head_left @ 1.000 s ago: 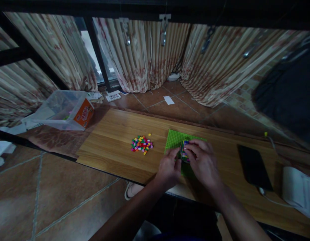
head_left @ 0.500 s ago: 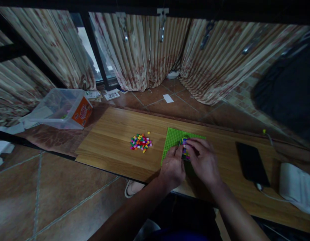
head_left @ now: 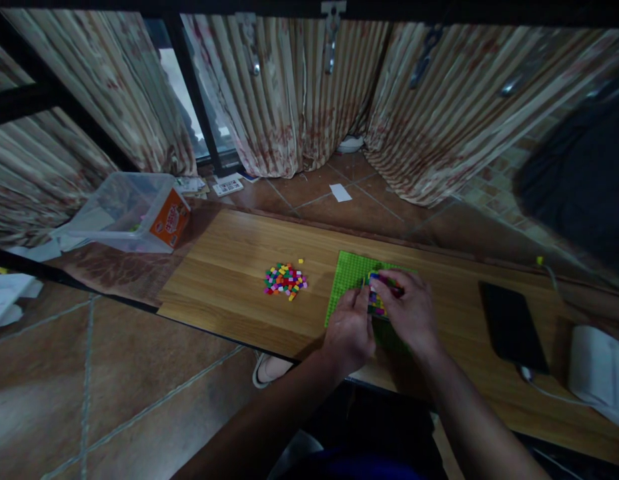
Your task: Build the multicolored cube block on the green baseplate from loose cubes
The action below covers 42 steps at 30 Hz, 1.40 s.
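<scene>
Over the green studded baseplate [head_left: 350,267], both hands are closed on a block of small coloured bricks [head_left: 377,308]. My left hand [head_left: 350,328] grips its left side, fingertips at the near-left edge. My right hand [head_left: 410,308] presses thumb and fingers on its top and right part. Blue, purple, yellow and other colours show between the fingers; the rest is covered. Whether the block rests on the baseplate or is lifted off it, I cannot tell. To the left, a loose pile of coloured bricks [head_left: 284,280] lies on the wooden table [head_left: 229,267].
A lone yellow brick [head_left: 301,261] lies just beyond the pile. On the right are a black phone [head_left: 512,327] with a white cable and a white box-shaped device [head_left: 599,373]. A clear plastic bin [head_left: 124,207] with an orange label stands at the far left.
My right thumb and fingers have shifted slightly over the block and lie more folded on it. My left hand keeps its hold. The whole view has moved a little.
</scene>
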Motion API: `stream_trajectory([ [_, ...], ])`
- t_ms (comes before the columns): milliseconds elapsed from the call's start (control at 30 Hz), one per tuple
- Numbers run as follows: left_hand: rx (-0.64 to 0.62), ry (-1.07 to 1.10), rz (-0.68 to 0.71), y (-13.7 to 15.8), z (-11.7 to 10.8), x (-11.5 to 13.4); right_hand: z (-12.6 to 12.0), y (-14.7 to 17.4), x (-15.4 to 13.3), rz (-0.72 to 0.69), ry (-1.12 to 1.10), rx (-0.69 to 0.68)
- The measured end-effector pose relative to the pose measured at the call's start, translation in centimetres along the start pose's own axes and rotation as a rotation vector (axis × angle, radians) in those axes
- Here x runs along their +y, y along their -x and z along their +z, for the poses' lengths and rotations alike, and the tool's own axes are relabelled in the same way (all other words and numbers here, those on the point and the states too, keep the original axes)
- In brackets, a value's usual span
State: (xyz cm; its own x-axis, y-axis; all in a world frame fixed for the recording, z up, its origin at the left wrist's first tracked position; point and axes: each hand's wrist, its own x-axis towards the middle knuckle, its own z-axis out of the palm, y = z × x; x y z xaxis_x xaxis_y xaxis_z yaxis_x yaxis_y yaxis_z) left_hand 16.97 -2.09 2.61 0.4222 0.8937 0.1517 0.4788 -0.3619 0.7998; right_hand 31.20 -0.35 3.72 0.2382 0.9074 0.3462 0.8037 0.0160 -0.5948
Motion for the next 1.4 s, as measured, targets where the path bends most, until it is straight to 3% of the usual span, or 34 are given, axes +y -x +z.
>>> stream_trajectory([
  [300,0.010,-0.016,0.013,-0.1,0.4,-0.3,0.4,0.0,-0.2,-0.029,-0.052,0.017],
  [500,0.032,0.048,-0.054,0.2,-0.5,-0.1,-0.8,0.5,0.4,-0.046,-0.114,0.041],
  [700,0.026,0.152,-0.020,0.1,-1.2,0.2,-1.4,1.4,0.0,-0.218,-0.034,-0.039],
  [867,0.014,0.188,-0.014,-0.1,-1.2,0.2,-0.7,1.1,-0.1,-0.238,-0.016,-0.024],
  [1400,-0.007,-0.124,0.117,-1.2,-1.9,0.5,0.5,1.3,0.2,-0.178,-0.104,0.055],
])
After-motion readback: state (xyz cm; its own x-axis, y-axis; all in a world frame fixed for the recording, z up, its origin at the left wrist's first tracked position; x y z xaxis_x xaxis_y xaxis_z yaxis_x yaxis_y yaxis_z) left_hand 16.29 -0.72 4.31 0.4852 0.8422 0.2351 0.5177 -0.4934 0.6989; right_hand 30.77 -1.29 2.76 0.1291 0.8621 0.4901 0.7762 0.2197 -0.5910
